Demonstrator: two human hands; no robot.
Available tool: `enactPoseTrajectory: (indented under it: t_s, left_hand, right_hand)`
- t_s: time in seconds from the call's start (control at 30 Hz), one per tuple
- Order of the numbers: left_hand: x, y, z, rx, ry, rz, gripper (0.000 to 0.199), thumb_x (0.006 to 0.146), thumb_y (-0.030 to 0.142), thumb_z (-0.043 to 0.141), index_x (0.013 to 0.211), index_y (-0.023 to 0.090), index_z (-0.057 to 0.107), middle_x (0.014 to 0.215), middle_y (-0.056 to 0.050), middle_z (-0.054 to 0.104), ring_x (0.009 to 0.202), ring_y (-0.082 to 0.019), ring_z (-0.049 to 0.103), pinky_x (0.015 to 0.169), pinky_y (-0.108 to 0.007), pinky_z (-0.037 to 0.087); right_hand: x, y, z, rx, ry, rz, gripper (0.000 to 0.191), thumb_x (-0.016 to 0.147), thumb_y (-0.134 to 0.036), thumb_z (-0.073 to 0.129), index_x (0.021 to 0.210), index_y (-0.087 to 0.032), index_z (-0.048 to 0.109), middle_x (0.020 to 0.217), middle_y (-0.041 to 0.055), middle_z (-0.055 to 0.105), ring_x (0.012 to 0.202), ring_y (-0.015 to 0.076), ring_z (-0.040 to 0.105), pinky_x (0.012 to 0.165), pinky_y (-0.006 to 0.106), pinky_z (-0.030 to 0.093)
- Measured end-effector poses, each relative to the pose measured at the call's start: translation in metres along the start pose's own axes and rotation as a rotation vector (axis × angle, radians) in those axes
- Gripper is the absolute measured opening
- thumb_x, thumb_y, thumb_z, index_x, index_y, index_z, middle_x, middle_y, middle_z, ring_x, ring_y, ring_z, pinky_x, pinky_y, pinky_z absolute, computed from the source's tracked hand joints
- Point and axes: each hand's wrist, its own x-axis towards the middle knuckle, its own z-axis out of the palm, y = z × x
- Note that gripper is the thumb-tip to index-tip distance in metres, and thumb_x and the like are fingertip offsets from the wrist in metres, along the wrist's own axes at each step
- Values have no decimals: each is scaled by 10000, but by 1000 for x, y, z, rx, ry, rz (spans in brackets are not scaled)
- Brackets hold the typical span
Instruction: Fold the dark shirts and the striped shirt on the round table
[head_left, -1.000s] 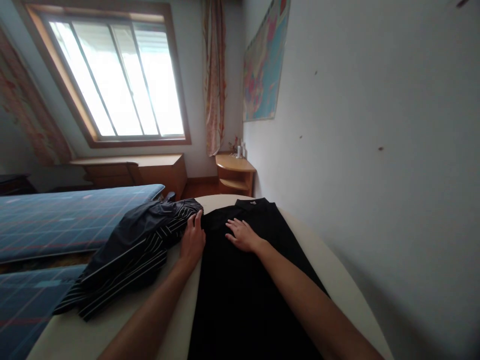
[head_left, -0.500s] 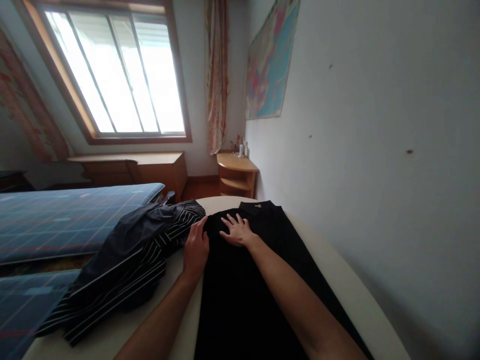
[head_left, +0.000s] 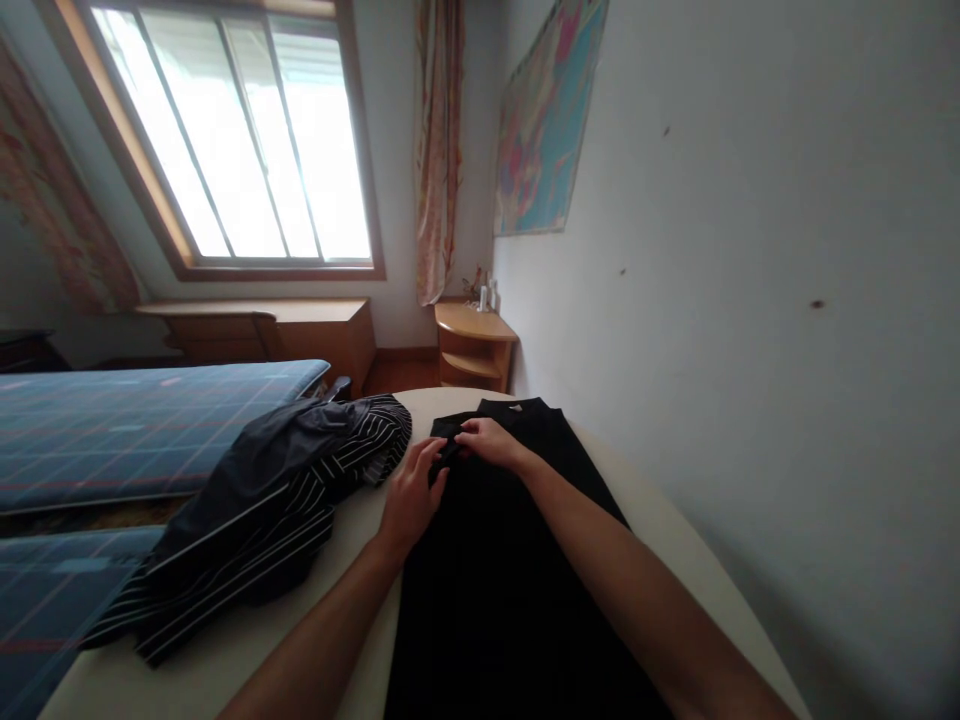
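Head view shows your left hand [head_left: 414, 492] and right hand [head_left: 491, 443] pinching dark cloth at the upper left of the black garment [head_left: 495, 590], fingertips narrowed on it; the garment lies flat on the pale table [head_left: 675, 520], right of the striped garment [head_left: 262, 490]

Matt black cloth garment [head_left: 510, 580] (no sheen anywhere); smooth, pale tabletop [head_left: 675, 510]; smooth wooden desk [head_left: 322, 312].

dim room, window [head_left: 240, 140] glaring white, black garment [head_left: 510, 590] lost in shadow, soft detail, edges stretched
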Motion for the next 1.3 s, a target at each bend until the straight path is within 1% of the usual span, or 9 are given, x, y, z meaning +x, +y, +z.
enactPoseTrajectory:
  t_s: [0.13,0.2,0.37,0.53,0.73,0.87,0.97,1.13,1.3]
  left_hand:
    - [-9,-3,-7,90,-101,4,744,789,205,708,1441,262,354,1485,-101,406,1335,-279,467,1103,-445,416]
    - [-14,-7,-11,122,-178,-20,794,750,217,739,1448,241,362,1462,-114,439,1342,-298,458,1105,-453,408]
    - [-20,-13,-18,156,-318,-82,445,832,155,613,1263,245,552,1162,-58,656,1053,-229,645,936,-354,514]
    - [-20,-5,-19,175,-295,-11,321,858,157,572,1158,257,630,1166,-46,651,1069,-220,629,942,-328,499]
    - [-21,-3,-21,139,-248,-57,302,857,86,470,991,254,682,1080,-26,668,974,-179,643,899,-294,496]
    - [-23,-13,-22,158,-213,-145,264,808,67,479,889,231,669,997,-26,669,953,-193,631,863,-305,494]
    - [-23,-18,-21,171,-225,-182,236,792,71,493,821,225,671,934,-27,679,942,-203,623,875,-319,482]
    - [-21,-19,-18,203,-210,-170,195,869,138,501,819,209,675,894,-40,693,906,-212,621,862,-331,466]
    - [-21,-19,-16,212,-183,-168,177,935,210,482,914,201,658,897,-55,699,896,-225,628,836,-339,473]
  right_hand:
    - [-9,1,-14,25,136,107,193,900,-171,462,930,-154,651,748,25,696,655,127,662,606,194,497]
    - [-16,5,-24,-1,163,131,233,919,-192,432,1009,-153,644,748,31,695,644,131,662,581,197,489]
    - [-33,23,-36,-98,208,166,278,955,-282,449,1082,-128,643,794,59,707,629,141,652,585,225,478]
    - [-45,39,-25,-397,277,86,332,886,-444,619,1020,-148,685,948,108,727,862,218,685,750,285,485]
    - [-45,45,-17,-483,330,99,314,874,-277,578,1167,-171,624,926,69,741,856,187,689,750,262,477]
    - [-42,47,-18,-484,151,100,190,846,-292,587,948,-191,710,779,36,739,750,169,686,678,239,474]
    - [-36,43,-18,-546,194,107,192,831,-359,617,839,-204,729,910,72,748,872,216,688,733,273,477]
    - [-11,29,-5,-697,284,32,264,889,-366,553,1042,-204,694,1067,84,725,993,226,663,823,295,478]
    - [24,23,13,-715,262,0,495,931,-392,518,1401,-242,489,1214,72,688,1150,247,600,925,354,466]
